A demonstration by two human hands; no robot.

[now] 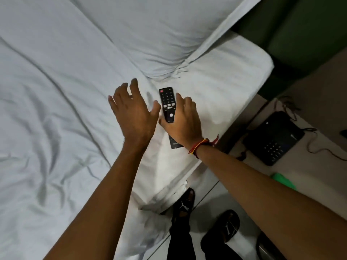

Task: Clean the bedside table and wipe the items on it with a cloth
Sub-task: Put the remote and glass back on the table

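Note:
A black remote control lies lengthwise on the white bed sheet, near the bed's right edge. My right hand rests over its lower half, thumb on its left edge and fingers along its right edge, gripping it. A red and yellow thread is tied around that wrist. My left hand hovers just left of the remote, fingers spread and holding nothing. The light-coloured bedside table stands to the right of the bed. A green cloth lies at the table's near edge, partly hidden by my right forearm.
A black desk telephone with loose cables sits on the bedside table. A white pillow lies at the head of the bed, with a dark green headboard behind. My feet in black sandals stand on the pale tiled floor.

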